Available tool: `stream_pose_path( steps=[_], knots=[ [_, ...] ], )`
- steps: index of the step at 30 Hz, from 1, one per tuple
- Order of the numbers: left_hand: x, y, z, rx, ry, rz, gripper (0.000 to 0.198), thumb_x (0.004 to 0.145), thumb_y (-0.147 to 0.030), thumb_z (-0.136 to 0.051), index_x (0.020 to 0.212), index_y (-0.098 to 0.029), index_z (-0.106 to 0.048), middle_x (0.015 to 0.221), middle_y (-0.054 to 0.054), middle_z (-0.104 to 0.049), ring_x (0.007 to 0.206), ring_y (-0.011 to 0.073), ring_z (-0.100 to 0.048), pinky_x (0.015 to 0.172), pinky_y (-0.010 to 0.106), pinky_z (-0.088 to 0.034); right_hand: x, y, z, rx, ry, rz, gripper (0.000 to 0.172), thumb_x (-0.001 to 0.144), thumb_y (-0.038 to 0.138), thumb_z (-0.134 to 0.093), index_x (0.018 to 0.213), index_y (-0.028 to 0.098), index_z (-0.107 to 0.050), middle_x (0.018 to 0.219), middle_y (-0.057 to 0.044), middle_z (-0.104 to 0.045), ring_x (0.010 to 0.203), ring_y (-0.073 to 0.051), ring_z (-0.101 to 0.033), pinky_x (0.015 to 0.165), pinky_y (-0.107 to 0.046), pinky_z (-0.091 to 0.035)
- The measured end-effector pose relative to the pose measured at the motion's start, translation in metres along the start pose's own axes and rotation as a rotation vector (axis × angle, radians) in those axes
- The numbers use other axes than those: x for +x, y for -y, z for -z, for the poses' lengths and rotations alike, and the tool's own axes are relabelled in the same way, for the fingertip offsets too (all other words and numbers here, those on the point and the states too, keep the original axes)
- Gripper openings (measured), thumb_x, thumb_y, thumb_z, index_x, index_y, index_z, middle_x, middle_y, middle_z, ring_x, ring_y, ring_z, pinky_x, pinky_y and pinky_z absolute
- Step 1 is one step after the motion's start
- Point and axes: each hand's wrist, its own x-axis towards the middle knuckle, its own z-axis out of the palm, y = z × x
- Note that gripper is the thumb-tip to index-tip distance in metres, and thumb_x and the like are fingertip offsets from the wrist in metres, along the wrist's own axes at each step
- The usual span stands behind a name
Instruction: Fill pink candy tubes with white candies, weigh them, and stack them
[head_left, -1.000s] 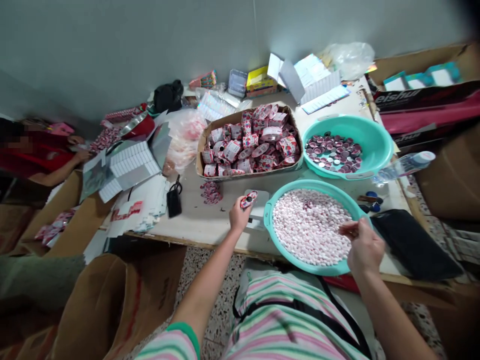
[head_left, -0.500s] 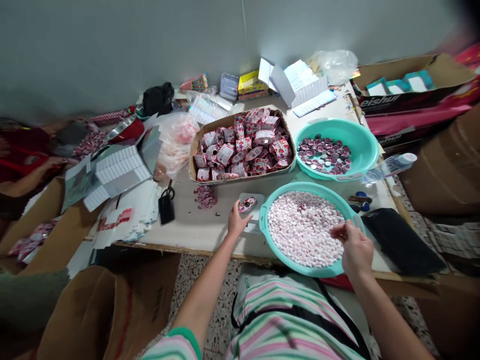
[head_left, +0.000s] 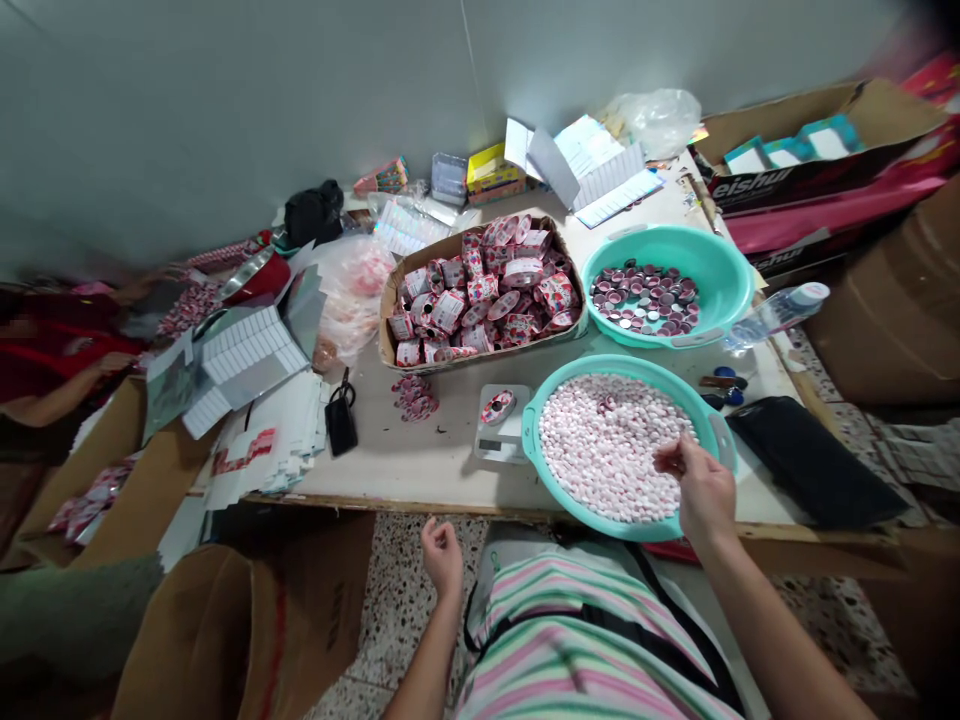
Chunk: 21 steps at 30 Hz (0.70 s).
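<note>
On the pale table (head_left: 390, 470), a small scale (head_left: 506, 434) carries one patterned roll (head_left: 508, 401), which lies on its weighing plate with its dark centre hole facing up. The left hand (head_left: 441, 560) is off the roll, just short of the table's near edge, half open with the fingers loosely curled and nothing visible in its grasp. The right hand (head_left: 705, 490) hangs over the right side of the near bowl (head_left: 630, 531), fingertips drawn together above the white and pink pellets (head_left: 600, 450); whether they pinch anything I cannot tell. This turquoise bowl stands just beside the scale, its left handle close to the scale's edge. Behind them sits a carton (head_left: 486, 357) heaped with similar rolls (head_left: 487, 290), and to its right a second turquoise bowl (head_left: 724, 285) holds small round caps (head_left: 645, 295). Left of the scale lies a cluster of pink discs (head_left: 414, 398). A clear bottle (head_left: 772, 315) lies by the second bowl, and a black pouch (head_left: 817, 465) rests right of the pellets. At far left sits another person (head_left: 60, 345) in red.
</note>
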Motion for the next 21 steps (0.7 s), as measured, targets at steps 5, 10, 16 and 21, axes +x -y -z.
stream_pose_path(
  steps=[5,10,16,21],
  knots=[
    [-0.008,0.002,0.008,-0.026,0.176,-0.071,0.045,0.073,-0.048,-0.053,0.106,-0.018,-0.052,0.082,0.007,-0.07,0.079,0.0232,-0.068,0.079,0.039,-0.054,-0.015,-0.016,0.023,0.016,-0.139,0.033,0.039,0.072,0.053,-0.063,0.062,0.016,-0.063,0.058,-0.001,-0.06,0.054,-0.013,-0.052,0.056,-0.027,-0.044],
    [0.009,-0.016,0.021,-0.014,0.331,-0.21,0.038,0.076,-0.051,-0.05,0.093,-0.018,-0.06,0.076,0.007,-0.068,0.073,0.0228,-0.068,0.071,0.038,-0.055,-0.056,-0.037,0.051,-0.026,-0.28,0.077,0.037,0.072,0.053,-0.062,0.062,0.018,-0.064,0.058,-0.001,-0.06,0.052,-0.014,-0.052,0.055,-0.029,-0.044],
    [0.012,-0.088,0.083,0.015,0.712,-0.778,0.02,0.081,-0.039,-0.059,0.092,-0.022,-0.065,0.091,0.005,-0.067,0.095,0.0208,-0.06,0.09,0.039,-0.048,-0.152,-0.057,0.003,-0.169,-0.03,0.036,0.029,0.065,0.047,-0.069,0.066,0.018,-0.07,0.065,-0.003,-0.067,0.063,-0.019,-0.058,0.059,-0.029,-0.048],
    [-0.013,-0.126,0.128,-0.005,1.118,-1.638,0.025,0.087,-0.037,-0.056,0.107,-0.022,-0.062,0.106,0.007,-0.066,0.104,0.0186,-0.057,0.098,0.034,-0.043,-0.25,-0.078,-0.062,-0.158,0.555,0.043,0.026,0.057,0.043,-0.073,0.069,0.02,-0.07,0.073,-0.003,-0.07,0.072,-0.023,-0.063,0.069,-0.036,-0.054]
  ],
)
